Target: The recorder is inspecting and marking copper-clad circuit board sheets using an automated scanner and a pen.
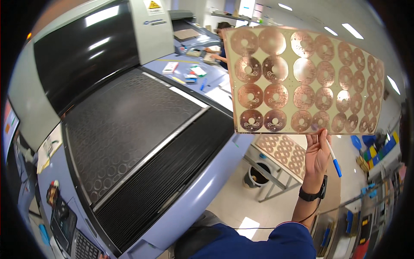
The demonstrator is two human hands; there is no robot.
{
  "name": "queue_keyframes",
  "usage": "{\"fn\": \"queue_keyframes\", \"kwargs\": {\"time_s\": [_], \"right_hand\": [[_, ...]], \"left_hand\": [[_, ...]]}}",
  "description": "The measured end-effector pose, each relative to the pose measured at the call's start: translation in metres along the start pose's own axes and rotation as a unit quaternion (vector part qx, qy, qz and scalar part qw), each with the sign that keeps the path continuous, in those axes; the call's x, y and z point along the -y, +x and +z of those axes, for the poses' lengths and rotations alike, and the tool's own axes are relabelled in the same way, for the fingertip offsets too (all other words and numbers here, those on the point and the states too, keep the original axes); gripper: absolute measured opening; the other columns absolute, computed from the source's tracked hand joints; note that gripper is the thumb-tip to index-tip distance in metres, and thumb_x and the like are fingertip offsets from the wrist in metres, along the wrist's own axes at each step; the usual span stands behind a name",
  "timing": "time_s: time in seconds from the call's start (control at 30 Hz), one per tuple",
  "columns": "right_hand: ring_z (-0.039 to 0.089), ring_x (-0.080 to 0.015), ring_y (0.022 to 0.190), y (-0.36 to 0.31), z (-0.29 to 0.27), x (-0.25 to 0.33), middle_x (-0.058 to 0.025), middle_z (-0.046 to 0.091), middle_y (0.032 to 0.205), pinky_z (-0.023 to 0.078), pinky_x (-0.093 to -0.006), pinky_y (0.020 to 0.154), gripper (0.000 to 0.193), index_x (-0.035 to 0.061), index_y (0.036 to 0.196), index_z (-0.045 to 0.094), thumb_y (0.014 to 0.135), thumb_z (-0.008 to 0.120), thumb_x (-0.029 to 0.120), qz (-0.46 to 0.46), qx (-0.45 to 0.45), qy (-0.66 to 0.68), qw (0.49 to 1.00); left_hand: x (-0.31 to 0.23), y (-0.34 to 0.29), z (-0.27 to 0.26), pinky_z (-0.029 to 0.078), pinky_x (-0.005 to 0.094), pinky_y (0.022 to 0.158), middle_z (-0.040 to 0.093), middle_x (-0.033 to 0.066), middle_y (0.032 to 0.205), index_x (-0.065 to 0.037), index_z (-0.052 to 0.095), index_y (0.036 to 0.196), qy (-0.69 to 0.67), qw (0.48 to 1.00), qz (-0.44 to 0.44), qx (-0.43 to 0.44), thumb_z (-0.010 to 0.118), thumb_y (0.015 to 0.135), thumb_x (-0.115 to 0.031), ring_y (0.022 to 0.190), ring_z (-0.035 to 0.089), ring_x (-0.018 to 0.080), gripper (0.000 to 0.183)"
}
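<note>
My right hand (318, 152) grips the lower edge of a large circuit board panel (290, 82), raised at the upper right. The panel is pale with rows of round copper-coloured circuits, each with a centre hole. A white pen with a blue end (334, 160) also sticks out from between the fingers of that hand. A dark watch band circles the wrist. At the lower left edge, a small skin-coloured patch (103, 256) shows beside a black keyboard (86, 246). It may be my left hand, but its fingers are hidden.
A large machine has a dark textured bed (138, 129) and a black slatted strip (172, 177). A stand bearing similar panels (282, 153) and a bin (257, 175) stand beyond it. A co-worker (222, 52) is at the far machine. Racks (358, 220) line the right.
</note>
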State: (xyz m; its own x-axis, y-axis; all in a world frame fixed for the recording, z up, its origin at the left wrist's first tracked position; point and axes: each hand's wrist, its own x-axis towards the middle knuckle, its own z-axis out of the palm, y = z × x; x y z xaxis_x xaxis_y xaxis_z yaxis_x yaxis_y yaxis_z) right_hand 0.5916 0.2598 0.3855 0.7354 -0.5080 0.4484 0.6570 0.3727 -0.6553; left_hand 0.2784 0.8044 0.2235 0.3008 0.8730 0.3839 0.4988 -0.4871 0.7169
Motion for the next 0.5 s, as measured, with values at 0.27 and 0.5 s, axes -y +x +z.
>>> {"fn": "queue_keyframes", "kwargs": {"time_s": [0.27, 0.5], "right_hand": [[0.066, -0.0187, 0.100, -0.011, 0.088, -0.066, -0.0059, 0.066, 0.110, 0.059, -0.0371, 0.086, 0.018, 0.0044, 0.119, 0.054, 0.104, 0.047, 0.012, 0.096, 0.158, 0.135, 0.973], [0.058, -0.0119, 0.085, 0.020, 0.155, -0.130, -0.0046, 0.063, 0.101, 0.046, -0.0285, 0.077, 0.014, 0.0065, 0.112, 0.056, 0.102, 0.053, 0.017, -0.007, 0.142, -0.034, 0.989]], "left_hand": [[0.000, 0.000, 0.006, 0.055, 0.0344, 0.078, 0.074, 0.0170, 0.097, 0.000, 0.071, 0.108, -0.003, 0.999, 0.020, -0.036, 0.060, 0.098, -0.022, 0.085, 0.072, 0.0263, 0.027], [0.023, 0.004, 0.016, 0.053, 0.0293, 0.067, 0.070, 0.0163, 0.082, 0.007, 0.068, 0.097, -0.086, 0.990, 0.065, -0.094, 0.056, 0.093, -0.004, 0.071, 0.067, 0.0194, 0.017]]}}
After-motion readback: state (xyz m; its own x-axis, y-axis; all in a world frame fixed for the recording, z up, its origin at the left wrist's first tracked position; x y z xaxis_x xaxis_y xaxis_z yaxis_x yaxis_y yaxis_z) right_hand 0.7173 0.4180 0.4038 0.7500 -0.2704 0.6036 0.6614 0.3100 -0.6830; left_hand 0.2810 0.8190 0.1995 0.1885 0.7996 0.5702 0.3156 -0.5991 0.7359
